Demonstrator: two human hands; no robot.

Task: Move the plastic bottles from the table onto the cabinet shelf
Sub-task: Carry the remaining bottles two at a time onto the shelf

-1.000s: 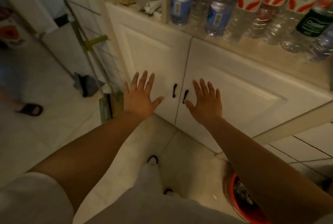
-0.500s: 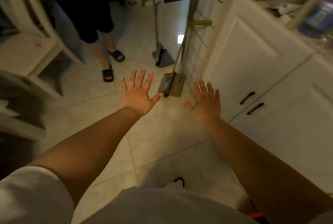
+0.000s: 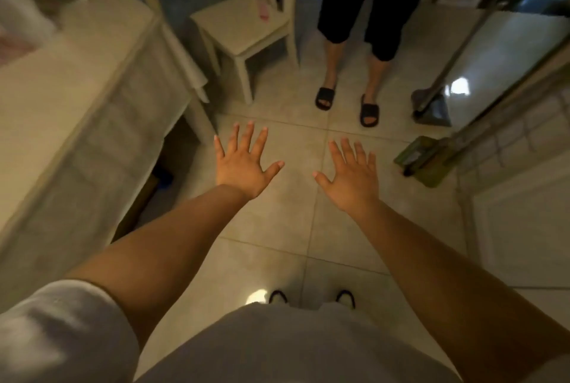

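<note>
Glossy beige tiles (image 3: 277, 219) with thin grout lines cover the floor, and a bright glare is reflected on them at the right. At the far left a tabletop (image 3: 61, 98) is seen, draped in a pale cloth whose hem hangs down the side; its surface is blurred, and no bottles can be made out on it. Beyond it a cream wooden chair (image 3: 243, 31) with a flat square seat stands on the tiles. The left hand (image 3: 243, 163) is held out over the floor, palm down, fingers straight and spread, nothing held. Just beside it, apart from it, the right hand (image 3: 351, 173) is held the same way, fingers splayed and empty. Past the hands a second person (image 3: 361, 12) in dark knee-length shorts and black slides is standing. To the right a metal-handled dustpan (image 3: 431, 105) rests on the floor, and nearer lies a green flat mop head (image 3: 422, 163) on a slanted pole. At the right edge a white panelled cabinet door (image 3: 524, 228) is visible; its shelf is out of view.
</note>
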